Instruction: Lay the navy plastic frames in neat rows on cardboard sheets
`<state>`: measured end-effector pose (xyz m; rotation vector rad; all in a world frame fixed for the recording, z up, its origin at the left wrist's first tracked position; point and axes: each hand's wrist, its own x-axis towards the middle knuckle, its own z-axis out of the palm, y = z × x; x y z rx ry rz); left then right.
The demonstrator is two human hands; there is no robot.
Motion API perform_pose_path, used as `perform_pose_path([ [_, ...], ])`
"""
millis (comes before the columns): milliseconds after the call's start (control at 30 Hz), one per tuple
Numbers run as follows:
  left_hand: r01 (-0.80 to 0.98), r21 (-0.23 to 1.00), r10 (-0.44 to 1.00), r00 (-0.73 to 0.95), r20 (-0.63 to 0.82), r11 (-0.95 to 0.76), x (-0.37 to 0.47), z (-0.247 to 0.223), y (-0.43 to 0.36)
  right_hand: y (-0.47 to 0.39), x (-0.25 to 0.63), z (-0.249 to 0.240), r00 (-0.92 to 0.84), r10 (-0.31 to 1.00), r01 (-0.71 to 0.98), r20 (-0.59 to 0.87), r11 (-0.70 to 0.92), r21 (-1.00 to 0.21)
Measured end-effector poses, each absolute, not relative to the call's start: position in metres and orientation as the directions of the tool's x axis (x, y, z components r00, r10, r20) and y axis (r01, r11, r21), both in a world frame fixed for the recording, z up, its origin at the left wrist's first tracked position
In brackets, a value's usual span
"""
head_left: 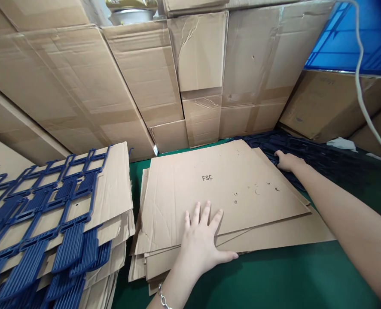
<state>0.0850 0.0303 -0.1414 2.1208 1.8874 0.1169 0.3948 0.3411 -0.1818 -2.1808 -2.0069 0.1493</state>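
Observation:
My left hand (199,244) lies open with fingers spread on the near edge of the top cardboard sheet (184,184), which is printed "FSC". More cardboard sheets are stacked unevenly under it. Beyond the sheets' right side, my right hand (289,162) is closed at the edge of a pile of dark blue plastic parts (309,154). Its fingers curl round one dark part, whose shape is mostly hidden in the pile. To the left, blue plastic frames with ribbed panels (71,201) lie on another stack of cardboard sheets (117,184).
Large cardboard boxes (138,73) form a wall behind the green work surface (274,274). A metal bowl (131,16) stands on top of them. At right, a white cable (359,73) hangs before a blue sheet (367,38). White scraps (341,143) lie by the dark pile.

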Motion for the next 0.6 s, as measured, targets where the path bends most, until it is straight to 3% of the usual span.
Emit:
perform_pose_path([
  [167,0.960,0.266,0.974,0.135,-0.182,-0.083,0.087,-0.137,0.031,0.334,0.381,-0.170,0.180,0.976,0.982,-0.120,-0.186,-0.038],
  [300,0.960,0.268,0.973,0.137,-0.187,-0.084,0.087,-0.135,0.032,0.333,0.376,-0.153,0.166,0.970,0.986,-0.177,-0.166,0.019],
  [467,0.959,0.271,0.972,0.137,-0.189,-0.082,0.086,-0.136,0.031,0.328,0.381,-0.128,0.146,0.981,0.988,-0.131,-0.137,0.078],
  [600,0.956,0.278,0.973,0.147,-0.176,-0.094,0.086,-0.138,0.030,0.322,0.389,-0.101,0.137,0.989,0.990,-0.060,-0.135,0.038],
])
